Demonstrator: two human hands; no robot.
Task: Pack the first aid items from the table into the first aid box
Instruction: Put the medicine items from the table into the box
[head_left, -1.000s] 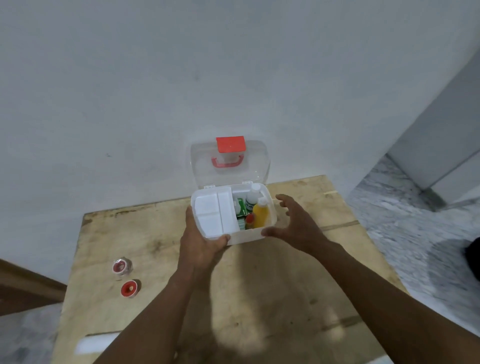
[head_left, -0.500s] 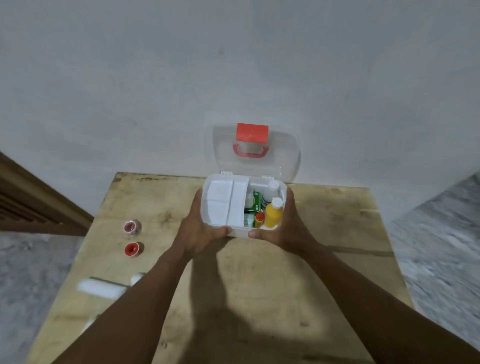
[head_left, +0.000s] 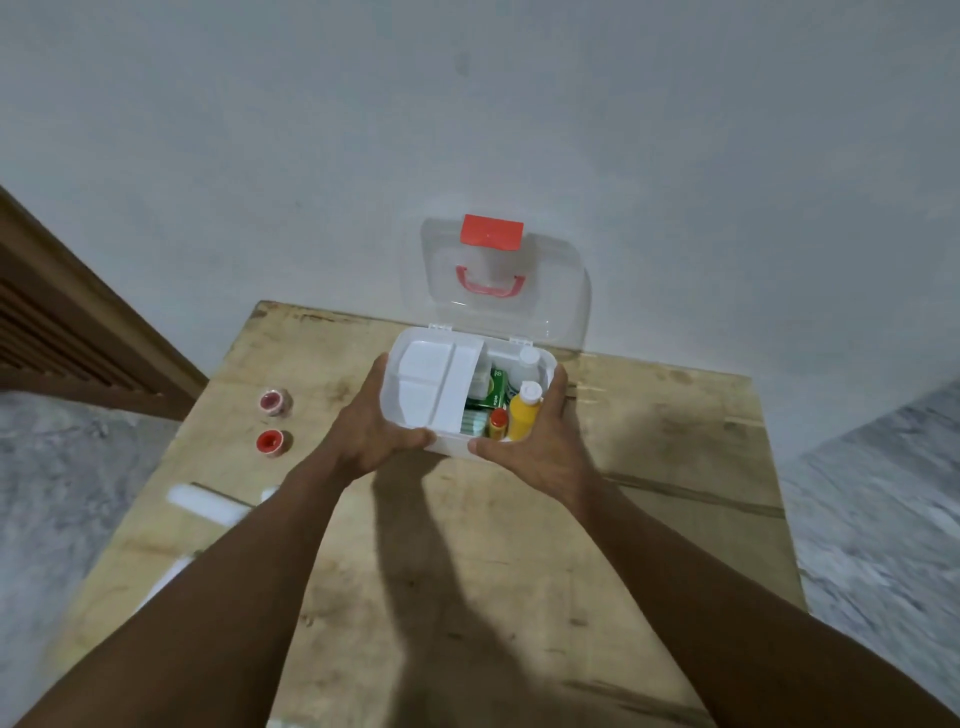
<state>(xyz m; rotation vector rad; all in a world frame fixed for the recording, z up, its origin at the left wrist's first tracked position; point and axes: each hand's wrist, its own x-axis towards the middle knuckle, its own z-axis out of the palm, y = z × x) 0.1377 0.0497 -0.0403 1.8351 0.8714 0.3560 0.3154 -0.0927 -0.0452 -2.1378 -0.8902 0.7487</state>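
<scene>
The white first aid box (head_left: 519, 351) stands open at the far side of the wooden table (head_left: 675, 467), its clear lid (head_left: 550, 291) with red latch and handle leaning against the wall. Inside are a white divided tray (head_left: 431, 387), a yellow bottle (head_left: 523, 413), a white bottle (head_left: 527, 364), a green pack (head_left: 496, 387) and a small red-capped bottle (head_left: 497, 422). My left hand (head_left: 371, 426) grips the box's left front corner. My right hand (head_left: 540, 447) grips its right front corner. Two red tape rolls (head_left: 274, 403) (head_left: 270, 442) and a white bandage roll (head_left: 208, 503) lie on the table's left.
A grey wall rises right behind the table. A brown wooden slatted frame (head_left: 78, 322) stands at the left. Marble floor (head_left: 872, 493) shows on both sides. More white items (head_left: 171, 574) lie blurred by my left forearm.
My right hand closed in from beside the box and now grips its right corner. The view swung left and tilted, showing more items on the table's left.
</scene>
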